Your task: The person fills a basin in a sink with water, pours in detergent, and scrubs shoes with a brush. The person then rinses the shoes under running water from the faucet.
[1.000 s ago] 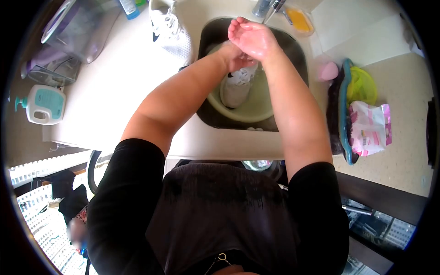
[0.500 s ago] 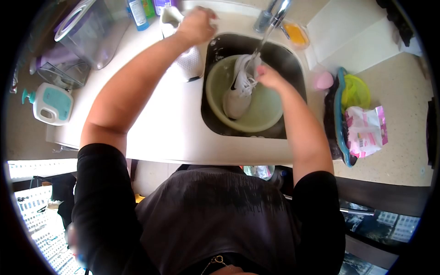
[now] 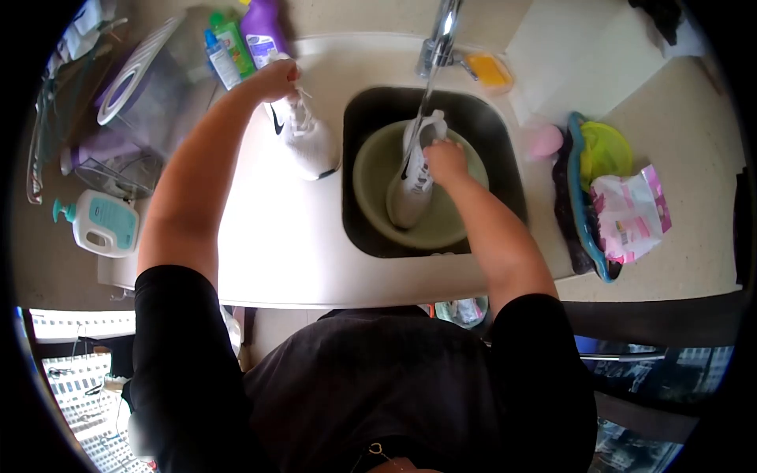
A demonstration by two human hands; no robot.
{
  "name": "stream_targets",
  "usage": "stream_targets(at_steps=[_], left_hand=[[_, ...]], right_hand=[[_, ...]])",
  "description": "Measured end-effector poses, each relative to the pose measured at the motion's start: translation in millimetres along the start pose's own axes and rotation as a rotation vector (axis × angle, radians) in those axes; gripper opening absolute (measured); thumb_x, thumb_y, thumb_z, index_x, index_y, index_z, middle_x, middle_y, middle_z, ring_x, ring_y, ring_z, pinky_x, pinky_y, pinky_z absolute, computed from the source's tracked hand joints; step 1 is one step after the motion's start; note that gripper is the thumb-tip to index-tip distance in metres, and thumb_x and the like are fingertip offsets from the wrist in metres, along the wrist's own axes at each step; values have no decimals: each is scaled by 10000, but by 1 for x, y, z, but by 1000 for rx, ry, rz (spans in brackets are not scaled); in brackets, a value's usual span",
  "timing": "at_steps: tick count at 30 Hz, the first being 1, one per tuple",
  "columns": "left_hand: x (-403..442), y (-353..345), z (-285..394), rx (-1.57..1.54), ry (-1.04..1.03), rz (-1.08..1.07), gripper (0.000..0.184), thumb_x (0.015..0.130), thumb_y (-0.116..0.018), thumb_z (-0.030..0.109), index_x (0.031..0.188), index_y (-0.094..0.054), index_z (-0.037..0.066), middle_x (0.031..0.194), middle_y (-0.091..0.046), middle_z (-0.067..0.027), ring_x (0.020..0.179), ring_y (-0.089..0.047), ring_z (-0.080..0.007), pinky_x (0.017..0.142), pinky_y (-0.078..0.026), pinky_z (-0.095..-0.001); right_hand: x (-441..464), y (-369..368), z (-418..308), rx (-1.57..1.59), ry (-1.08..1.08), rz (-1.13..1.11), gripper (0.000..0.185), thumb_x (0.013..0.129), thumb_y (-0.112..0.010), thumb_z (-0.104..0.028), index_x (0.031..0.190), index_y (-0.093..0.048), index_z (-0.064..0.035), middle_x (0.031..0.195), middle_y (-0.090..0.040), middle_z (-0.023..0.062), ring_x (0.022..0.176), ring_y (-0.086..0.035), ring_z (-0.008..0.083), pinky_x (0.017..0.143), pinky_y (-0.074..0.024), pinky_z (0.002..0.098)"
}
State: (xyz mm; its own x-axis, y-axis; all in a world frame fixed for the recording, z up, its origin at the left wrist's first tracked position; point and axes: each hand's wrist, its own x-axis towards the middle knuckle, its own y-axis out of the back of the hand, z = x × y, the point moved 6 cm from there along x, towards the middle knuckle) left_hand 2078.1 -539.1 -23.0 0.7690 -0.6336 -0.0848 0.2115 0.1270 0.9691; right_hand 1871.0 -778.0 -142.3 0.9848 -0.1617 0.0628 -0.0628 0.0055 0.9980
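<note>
One white sneaker (image 3: 309,150) with a dark swoosh sits on the counter left of the sink, its laces loose. My left hand (image 3: 276,80) is closed over its collar and appears to grip it there; the fingertips are partly hidden. A second white sneaker (image 3: 410,197) stands toe down in a pale green basin (image 3: 371,211) inside the sink. Around the upper side of this one, near the laces, my right hand (image 3: 447,162) is closed. Water from the faucet (image 3: 438,47) runs down into the shoe's opening.
The dark sink (image 3: 505,185) surrounds the basin. Bottles, including a purple bottle (image 3: 262,33), stand at the back left. A pump jug (image 3: 106,223) is further left. An orange sponge (image 3: 489,71) lies behind the sink; a pink-white packet (image 3: 628,217) lies right.
My left hand has come down from the air onto the counter sneaker. My right hand has moved onto the basin sneaker's side, which now stands more upright. The camera view has shifted.
</note>
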Motion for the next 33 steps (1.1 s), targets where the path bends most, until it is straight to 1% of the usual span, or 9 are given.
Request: stream_targets(at_steps=[5,11,14,17,20,24,27,31,33], left_hand=[[-8,22,65,-96,-159,-7,214,651,-621,46,840,-521,37,817,-566,-113,776,-546,-249,679,-441,-351],[-20,-13,181,81,-463,-48,138,668,-560,-4,785,-503,42,865,-543,-119,871,-549,-268,761,-451,-348],[-14,-79,211,133,-530,58,170,656,-551,-16,805,-531,64,887,-542,-110,901,-544,-285,763,-452,-350],[-9,-156,216,253,-573,103,239,654,-579,55,892,-567,65,950,-541,-146,952,-534,-303,775,-450,-358],[-14,-177,207,225,-483,-96,255,670,-574,90,924,-578,72,1003,-547,-156,983,-527,-295,800,-440,-362],[30,-149,192,-490,-614,128,196,758,-552,200,893,-576,60,925,-591,-124,876,-551,-270,752,-451,-367],[38,-170,174,-1931,256,-337,183,849,-424,216,906,-556,103,917,-596,-93,888,-553,-248,751,-455,-387],[-1,-114,195,-2316,235,-352,338,903,-213,215,830,-532,131,795,-572,-33,717,-548,-145,684,-491,-314],[21,-110,205,-2553,-450,-1026,329,894,-219,201,775,-518,136,745,-552,-27,667,-532,-140,691,-495,-318]], right_hand=[[-9,-6,16,-131,67,185,137,691,-545,-102,780,-647,-120,938,-572,60,989,-486,218,834,-355,363],[-2,9,33,8,42,-45,143,692,-552,-85,803,-641,-75,909,-583,88,864,-557,252,751,-428,374],[17,40,59,496,-147,320,160,711,-537,-72,834,-635,-43,894,-598,111,824,-579,231,704,-454,355],[9,73,33,1441,-284,176,183,781,-523,-81,939,-607,-44,910,-608,74,835,-560,141,711,-438,269],[9,79,-5,1838,-308,-55,254,783,-524,-68,1033,-531,-22,891,-586,73,807,-553,162,750,-443,289],[46,46,-15,2462,-562,18,159,750,-438,12,892,-510,8,808,-545,103,749,-541,212,709,-463,323],[57,58,-25,2471,-612,64,141,719,-409,43,834,-489,20,771,-520,109,713,-527,227,675,-474,338],[65,64,-36,2434,-392,-168,133,720,-426,32,830,-499,27,774,-523,108,708,-523,232,673,-483,338],[56,77,-35,2389,-150,-403,149,743,-447,1,872,-518,27,813,-549,108,770,-546,222,722,-483,312]])
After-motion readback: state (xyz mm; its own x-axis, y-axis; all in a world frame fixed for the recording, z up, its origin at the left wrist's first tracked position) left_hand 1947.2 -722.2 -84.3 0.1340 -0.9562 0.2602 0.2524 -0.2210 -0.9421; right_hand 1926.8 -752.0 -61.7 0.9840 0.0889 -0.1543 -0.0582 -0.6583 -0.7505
